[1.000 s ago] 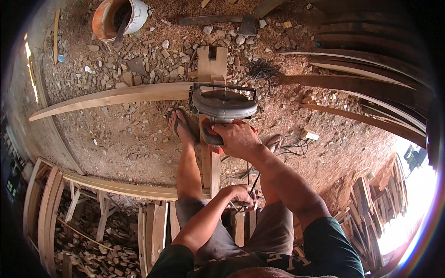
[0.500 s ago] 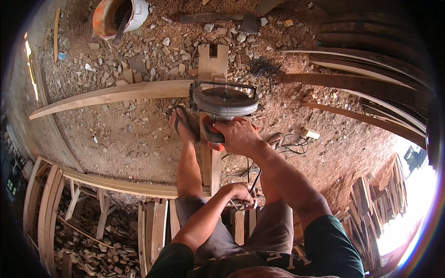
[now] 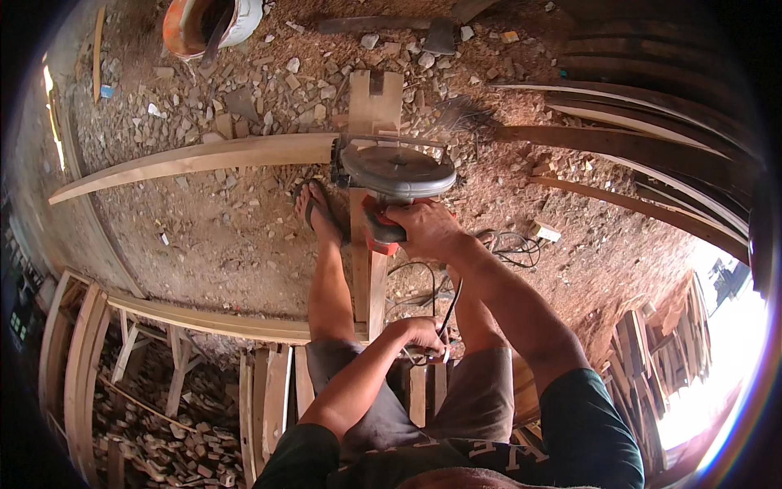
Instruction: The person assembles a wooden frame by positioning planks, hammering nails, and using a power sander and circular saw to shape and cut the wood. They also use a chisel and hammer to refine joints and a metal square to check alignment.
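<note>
My right hand (image 3: 428, 229) is wrapped round the handle of a grey and red circular saw (image 3: 397, 171). The saw sits at the right end of a long, pale, slightly curved wooden plank (image 3: 220, 153), which stretches off to the left. Beneath them lies a wooden support beam (image 3: 375, 94) with a notched far end, running toward me. Over my lap, my left hand (image 3: 423, 336) is closed on a dark power cord (image 3: 453, 303). The saw's blade and cutting edge are hidden by its housing. My sandalled left foot (image 3: 316, 208) is just below the plank, beside the beam.
Wood chips and offcuts (image 3: 289, 90) litter the ground. An axe (image 3: 438, 37) and a stained bucket (image 3: 242, 20) lie beyond. Curved dark planks (image 3: 635, 147) are stacked at right, near loose cable (image 3: 521, 251). A wooden frame (image 3: 212, 323) stands close at left.
The saw and my right hand have shifted very slightly, with the saw's rear a little farther from me. Chips near the saw's right side now look blurred. My left hand stays on the cord.
</note>
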`<act>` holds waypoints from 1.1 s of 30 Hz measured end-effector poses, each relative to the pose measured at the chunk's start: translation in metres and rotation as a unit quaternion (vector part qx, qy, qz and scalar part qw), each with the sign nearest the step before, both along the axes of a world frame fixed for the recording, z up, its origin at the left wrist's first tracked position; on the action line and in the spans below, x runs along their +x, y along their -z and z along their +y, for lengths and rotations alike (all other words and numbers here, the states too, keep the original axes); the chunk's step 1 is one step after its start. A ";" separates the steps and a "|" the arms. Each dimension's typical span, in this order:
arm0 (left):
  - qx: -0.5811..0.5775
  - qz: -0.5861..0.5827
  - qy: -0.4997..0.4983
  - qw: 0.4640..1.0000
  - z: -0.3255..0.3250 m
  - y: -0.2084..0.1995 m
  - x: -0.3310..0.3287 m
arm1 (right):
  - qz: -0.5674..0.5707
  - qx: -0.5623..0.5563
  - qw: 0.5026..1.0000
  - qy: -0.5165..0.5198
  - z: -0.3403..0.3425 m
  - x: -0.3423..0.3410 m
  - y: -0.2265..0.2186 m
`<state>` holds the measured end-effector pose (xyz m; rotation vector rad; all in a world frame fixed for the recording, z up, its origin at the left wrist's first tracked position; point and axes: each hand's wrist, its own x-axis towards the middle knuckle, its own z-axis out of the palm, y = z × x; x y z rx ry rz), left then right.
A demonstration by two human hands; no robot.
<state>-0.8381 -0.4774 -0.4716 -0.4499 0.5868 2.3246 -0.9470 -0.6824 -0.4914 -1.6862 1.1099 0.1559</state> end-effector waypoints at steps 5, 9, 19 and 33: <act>-0.039 0.012 0.014 0.999 0.005 0.002 0.004 | 0.037 0.021 0.999 -0.028 0.002 0.000 0.009; -0.078 0.035 0.016 0.996 0.006 0.009 0.016 | 0.059 0.025 0.998 -0.025 -0.014 0.009 -0.021; -0.347 0.028 0.066 0.935 -0.049 -0.017 0.134 | 0.202 -0.102 0.931 0.285 0.004 -0.028 -0.217; -0.575 0.092 0.050 0.811 -0.139 -0.082 0.210 | 0.150 -0.167 0.584 0.780 0.157 0.025 -0.389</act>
